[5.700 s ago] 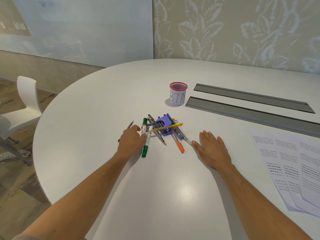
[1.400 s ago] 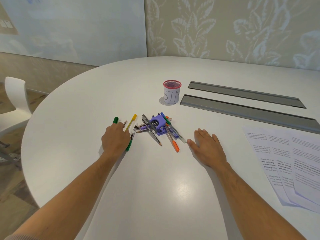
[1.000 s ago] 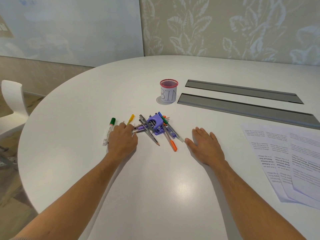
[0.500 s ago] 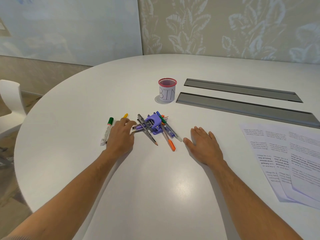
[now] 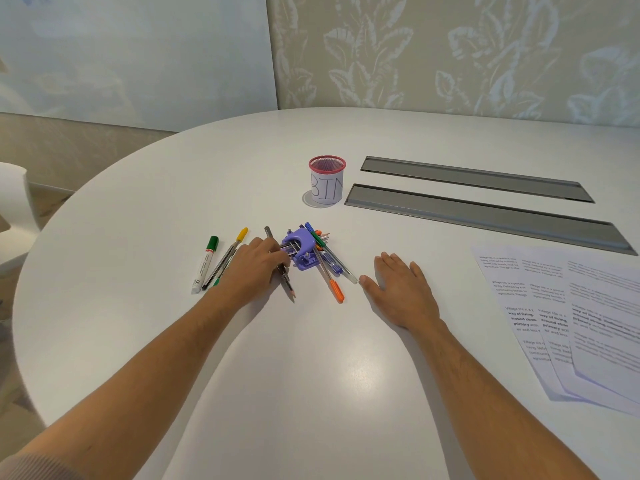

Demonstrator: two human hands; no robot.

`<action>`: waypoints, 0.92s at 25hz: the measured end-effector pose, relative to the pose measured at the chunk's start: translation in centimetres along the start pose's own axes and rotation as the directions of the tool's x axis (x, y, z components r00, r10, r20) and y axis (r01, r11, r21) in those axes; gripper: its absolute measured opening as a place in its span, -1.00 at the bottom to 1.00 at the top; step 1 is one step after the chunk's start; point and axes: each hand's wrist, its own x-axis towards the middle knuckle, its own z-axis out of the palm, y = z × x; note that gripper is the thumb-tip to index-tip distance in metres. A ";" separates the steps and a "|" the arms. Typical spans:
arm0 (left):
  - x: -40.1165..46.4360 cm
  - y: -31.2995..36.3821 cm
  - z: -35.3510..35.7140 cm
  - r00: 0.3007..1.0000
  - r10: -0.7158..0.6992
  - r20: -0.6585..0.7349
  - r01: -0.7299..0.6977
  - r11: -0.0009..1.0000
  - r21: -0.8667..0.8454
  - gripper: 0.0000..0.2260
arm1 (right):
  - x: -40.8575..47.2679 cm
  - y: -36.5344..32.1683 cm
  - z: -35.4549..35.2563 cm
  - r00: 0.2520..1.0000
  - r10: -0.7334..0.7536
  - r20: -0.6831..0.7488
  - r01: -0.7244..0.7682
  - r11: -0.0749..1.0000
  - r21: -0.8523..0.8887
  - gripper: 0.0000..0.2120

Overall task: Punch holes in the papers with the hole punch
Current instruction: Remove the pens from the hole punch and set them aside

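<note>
A small purple hole punch [image 5: 302, 250] lies mid-table under a heap of several pens. My left hand [image 5: 254, 270] is just left of it, fingers curled over a grey pencil [image 5: 289, 287] and pinching a pen that runs under the punch's handle. Palm down on the table to the right of the heap lies my right hand [image 5: 398, 292], fingers spread and holding nothing. Its thumb is close to a clear pen's tip. Three overlapping printed papers [image 5: 571, 320] lie at the right edge, apart from both hands.
A green-capped marker [image 5: 206, 263] and a yellow-capped pen [image 5: 229, 253] lie left of my left hand. An orange-tipped pen [image 5: 331, 284] sticks out of the heap toward me. A red-rimmed cup marked BIN [image 5: 327, 181] stands behind, beside two grey slots [image 5: 485, 216].
My left hand moved the green marker and yellow pen out to the left, then came back to the heap and took hold of a pen at the punch. The right hand stayed flat.
</note>
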 end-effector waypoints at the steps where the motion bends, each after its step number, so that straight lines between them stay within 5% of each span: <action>1: 0.1 -0.1 -0.1 1.000 0.018 0.010 -0.018 1.000 0.017 -0.83 | 0.0 0.0 0.0 1.000 0.001 0.003 -0.001 1.000 -0.001 -0.34; 5: 0.0 -0.2 -0.4 0.997 0.073 -0.009 -0.072 0.994 0.080 -0.87 | 0.1 0.0 0.1 1.000 0.001 0.004 -0.001 1.000 0.000 -0.34; 15: -1.9 -1.8 -1.3 0.947 0.116 -0.301 -0.111 0.993 0.033 -0.72 | 0.3 0.2 0.4 1.000 0.002 -0.001 -0.002 1.000 -0.008 -0.33; 23: -4.5 -5.2 -1.8 0.987 -0.050 -0.152 0.039 0.996 -0.079 -0.79 | 0.2 0.2 0.1 1.000 0.000 0.005 0.000 1.000 -0.010 -0.32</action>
